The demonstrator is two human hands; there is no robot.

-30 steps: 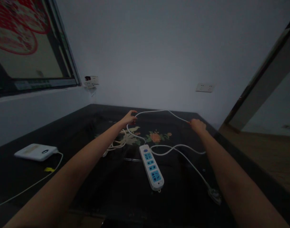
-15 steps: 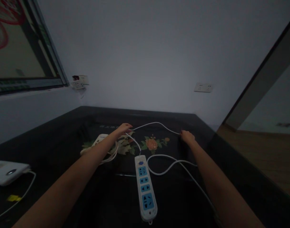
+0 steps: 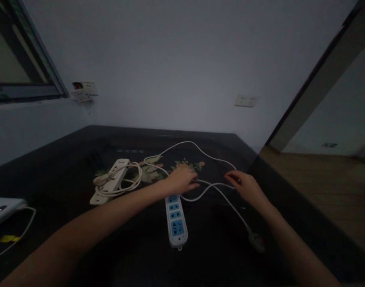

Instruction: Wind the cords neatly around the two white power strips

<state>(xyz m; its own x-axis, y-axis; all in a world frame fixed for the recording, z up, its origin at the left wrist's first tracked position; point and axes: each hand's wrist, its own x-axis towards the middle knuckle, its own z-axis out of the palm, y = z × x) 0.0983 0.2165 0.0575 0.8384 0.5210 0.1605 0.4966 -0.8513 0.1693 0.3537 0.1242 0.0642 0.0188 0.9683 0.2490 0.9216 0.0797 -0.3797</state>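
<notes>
A white power strip (image 3: 176,227) with blue socket faces lies lengthwise on the dark table. My left hand (image 3: 182,179) is over its far end and hides the switch area. The fingers of that hand are bent but apart, beside the strip's white cord (image 3: 202,196). To the right, my right hand (image 3: 245,185) has its fingers curled together where the cord bends round, and the cord goes out of sight behind them. The cord arcs across the far part of the table. Its plug (image 3: 256,241) lies by my right forearm, blurred and dim.
Left of my left hand sits a second white power strip (image 3: 112,184) wrapped in its cord. A white box-shaped device (image 3: 5,205) with a cable and a yellow tag (image 3: 10,238) is at the left edge. Wall sockets (image 3: 245,100) are beyond the dark table (image 3: 134,247).
My left hand has let go of the cord's far part and moved right and nearer, over the strip's end. My right hand has come slightly nearer. The view has shifted, and the plug now shows.
</notes>
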